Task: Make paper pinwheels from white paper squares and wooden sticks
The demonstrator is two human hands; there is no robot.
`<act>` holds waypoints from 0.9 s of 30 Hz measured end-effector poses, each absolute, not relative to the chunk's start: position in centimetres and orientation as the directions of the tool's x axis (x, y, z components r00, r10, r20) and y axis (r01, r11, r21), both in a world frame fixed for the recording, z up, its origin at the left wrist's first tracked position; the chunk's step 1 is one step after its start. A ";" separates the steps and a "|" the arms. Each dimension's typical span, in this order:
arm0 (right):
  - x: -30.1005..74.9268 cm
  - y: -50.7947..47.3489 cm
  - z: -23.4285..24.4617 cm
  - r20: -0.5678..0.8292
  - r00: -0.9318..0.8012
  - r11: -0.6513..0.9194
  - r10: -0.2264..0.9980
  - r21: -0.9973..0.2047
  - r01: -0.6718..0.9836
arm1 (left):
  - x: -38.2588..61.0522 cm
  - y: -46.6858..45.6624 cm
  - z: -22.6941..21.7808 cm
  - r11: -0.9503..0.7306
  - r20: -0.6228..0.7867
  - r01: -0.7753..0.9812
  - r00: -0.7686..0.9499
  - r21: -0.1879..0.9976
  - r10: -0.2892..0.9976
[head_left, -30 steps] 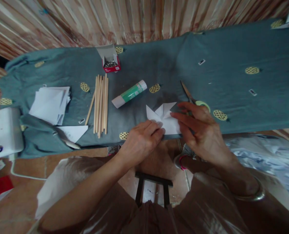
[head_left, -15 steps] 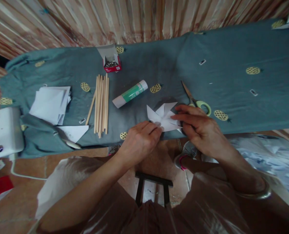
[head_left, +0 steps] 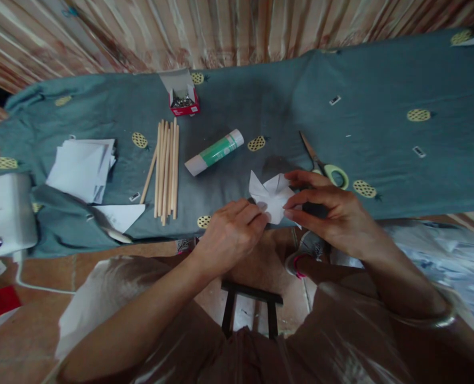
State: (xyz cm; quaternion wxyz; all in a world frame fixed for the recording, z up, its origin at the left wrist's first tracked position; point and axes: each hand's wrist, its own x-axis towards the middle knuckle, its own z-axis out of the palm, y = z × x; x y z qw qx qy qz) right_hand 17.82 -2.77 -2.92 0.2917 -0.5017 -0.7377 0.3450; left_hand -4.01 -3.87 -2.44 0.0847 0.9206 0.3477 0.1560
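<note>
A white folded paper shape [head_left: 272, 195] with pointed flaps lies at the near edge of a table covered in teal cloth [head_left: 380, 144]. My left hand [head_left: 232, 234] presses the shape's near left side with bent fingertips. My right hand [head_left: 332, 209] pinches a flap on its right side between thumb and fingers. Both hands meet over the paper, and part of it is hidden under the fingers.
Scissors with green handles [head_left: 325, 165] lie just beyond my right hand. A glue stick [head_left: 214, 152], a row of wooden sticks [head_left: 165, 168], a small red box of pins [head_left: 184, 101], a stack of white papers [head_left: 80, 168] and a white device [head_left: 5, 213] sit to the left.
My right hand has drawn in and folded a right flap of the paper toward the middle, so the shape looks narrower. My left hand stays pressed on the same spot.
</note>
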 end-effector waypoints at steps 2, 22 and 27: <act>17.6 -2.9 -2.9 0.084 -0.318 0.261 0.944 -0.780 0.569 | -4.0 -3.9 -2.6 -0.743 0.233 0.611 0.707 0.273 0.667; 15.6 -3.6 -3.5 0.169 -0.162 0.233 0.972 -0.634 0.737 | -3.4 -4.2 -3.1 -0.757 0.249 0.563 0.722 0.332 0.646; 15.3 -3.6 -3.8 0.195 -0.145 0.237 0.970 -0.618 0.750 | -3.3 -4.1 -3.3 -0.761 0.266 0.562 0.718 0.323 0.643</act>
